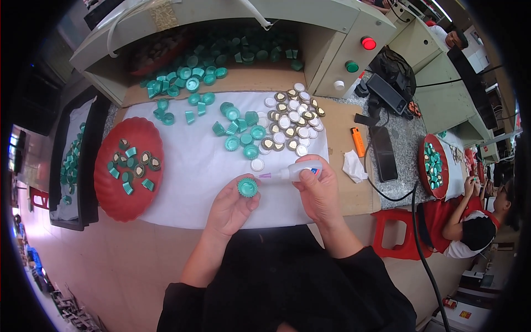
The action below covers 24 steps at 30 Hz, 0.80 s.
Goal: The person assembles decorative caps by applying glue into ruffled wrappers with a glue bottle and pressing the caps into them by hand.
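Between the fingers of my left hand point(229, 207) is a small green fluted cup point(247, 187), its open side facing up. My right hand point(321, 191) grips a small white squeeze bottle point(298, 171) with a thin purple nozzle point(265, 175). The nozzle points left, its tip close to the cup's right rim; I cannot tell whether they touch. Just beyond my hands lie loose green fluted cups point(232, 143) and, to their right, a spread of round white and dark-rimmed discs point(291, 119), some with cream-coloured centres.
A red scalloped tray point(130, 207) with cups and discs stands left, beside a black bin point(83, 216). More cups point(192, 84) fill the shelf opening. On the right are an orange lighter point(358, 142), a crumpled tissue point(354, 167), a phone point(384, 154), and a co-worker point(464, 227) by a red stool point(395, 232).
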### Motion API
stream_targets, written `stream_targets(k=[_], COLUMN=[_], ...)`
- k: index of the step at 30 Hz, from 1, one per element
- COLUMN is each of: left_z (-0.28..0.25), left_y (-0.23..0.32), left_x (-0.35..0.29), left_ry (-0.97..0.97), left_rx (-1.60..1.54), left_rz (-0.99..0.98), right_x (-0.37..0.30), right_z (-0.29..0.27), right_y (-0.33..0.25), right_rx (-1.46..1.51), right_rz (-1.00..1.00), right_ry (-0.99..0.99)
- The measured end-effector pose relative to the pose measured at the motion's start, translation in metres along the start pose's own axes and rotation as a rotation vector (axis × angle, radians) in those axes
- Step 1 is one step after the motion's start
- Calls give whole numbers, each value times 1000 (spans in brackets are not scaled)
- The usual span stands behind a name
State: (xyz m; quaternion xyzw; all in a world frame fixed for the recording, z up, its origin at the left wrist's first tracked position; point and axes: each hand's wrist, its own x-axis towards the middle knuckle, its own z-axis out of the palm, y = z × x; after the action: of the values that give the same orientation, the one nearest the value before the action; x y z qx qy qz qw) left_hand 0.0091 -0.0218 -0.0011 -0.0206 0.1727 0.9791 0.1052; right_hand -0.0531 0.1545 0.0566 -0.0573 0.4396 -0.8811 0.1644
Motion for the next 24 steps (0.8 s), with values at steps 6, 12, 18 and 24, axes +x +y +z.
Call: stream_targets(k=[6,12,18,24], left_z=[2,4,8,13], left_y=[-2,-4,-7,-7], left_x=[2,3,5,6], left_ry=[18,72,121,171], left_rx=[-41,-5,-23,38], left_rz=[-18,46,87,122], right_x=[-6,-10,-13,-13], right_z=[4,0,-6,-3], right_y=[5,9,14,16], right_rx=[-188,-316,-801,-943], right_rz=[-114,-200,-516,-685], right_ry=[-21,-2,-47,-119])
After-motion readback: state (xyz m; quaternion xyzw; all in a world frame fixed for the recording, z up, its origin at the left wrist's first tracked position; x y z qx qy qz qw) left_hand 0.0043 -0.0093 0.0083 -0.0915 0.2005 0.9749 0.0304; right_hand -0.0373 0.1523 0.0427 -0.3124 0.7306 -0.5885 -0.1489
